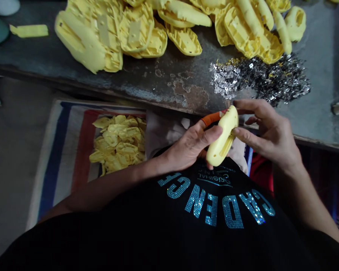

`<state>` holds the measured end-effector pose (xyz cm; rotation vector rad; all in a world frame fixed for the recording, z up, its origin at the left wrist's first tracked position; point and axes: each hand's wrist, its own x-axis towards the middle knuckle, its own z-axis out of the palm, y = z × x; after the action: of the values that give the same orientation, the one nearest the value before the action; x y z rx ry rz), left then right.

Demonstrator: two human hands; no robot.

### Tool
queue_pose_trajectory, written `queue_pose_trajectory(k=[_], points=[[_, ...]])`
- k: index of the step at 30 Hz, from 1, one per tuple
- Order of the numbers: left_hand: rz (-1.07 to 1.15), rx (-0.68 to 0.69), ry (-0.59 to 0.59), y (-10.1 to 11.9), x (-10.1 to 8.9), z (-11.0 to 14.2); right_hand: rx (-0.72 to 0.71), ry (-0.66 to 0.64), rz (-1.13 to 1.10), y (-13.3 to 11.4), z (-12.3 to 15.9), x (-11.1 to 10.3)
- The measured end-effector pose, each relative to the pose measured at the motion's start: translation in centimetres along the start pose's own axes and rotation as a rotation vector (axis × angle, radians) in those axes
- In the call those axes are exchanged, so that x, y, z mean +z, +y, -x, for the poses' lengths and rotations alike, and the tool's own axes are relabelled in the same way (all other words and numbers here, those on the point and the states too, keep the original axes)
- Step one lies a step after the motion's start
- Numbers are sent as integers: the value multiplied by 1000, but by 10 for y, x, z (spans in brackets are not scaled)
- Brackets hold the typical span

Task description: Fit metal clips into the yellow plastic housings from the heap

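Both my hands hold one yellow plastic handle shell (222, 138) just above my lap, below the table's front edge. My left hand (192, 145) grips its lower left side, thumb pressed on it; an orange wrap (210, 118) covers that hand's index finger. My right hand (267, 131) pinches the shell's upper end and right side with thumb and fingers. On the table beyond lies a heap of small shiny metal pieces (260, 78), close to my right hand.
A large pile of yellow plastic shells (169, 26) covers the back of the worn grey table (172, 81). A striped sack (64, 150) on the floor at left holds more yellow parts (118, 143). A flat yellow strip (29, 31) lies far left.
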<state>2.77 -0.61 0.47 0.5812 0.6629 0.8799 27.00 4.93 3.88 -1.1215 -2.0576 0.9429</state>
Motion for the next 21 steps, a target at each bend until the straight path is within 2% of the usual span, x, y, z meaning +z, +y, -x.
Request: queue_pose_trajectory(k=[2, 5, 8, 14, 18, 21], points=[[-37, 40, 42, 0, 0, 4, -7, -71, -22, -4, -8, -4], [-64, 55, 15, -1, -3, 7, -56, -88, 23, -12, -14, 0], [-101, 92, 38, 0, -6, 10, -99, -39, 93, -14, -15, 15], [-54, 140, 169, 11, -11, 24, -272, 96, 205, -4, -19, 44], [-3, 260, 265, 13, -25, 33, -405, 83, 286, -2, -45, 54], [10, 375, 358, 9, -42, 37, -539, 55, 319, -11, -72, 67]])
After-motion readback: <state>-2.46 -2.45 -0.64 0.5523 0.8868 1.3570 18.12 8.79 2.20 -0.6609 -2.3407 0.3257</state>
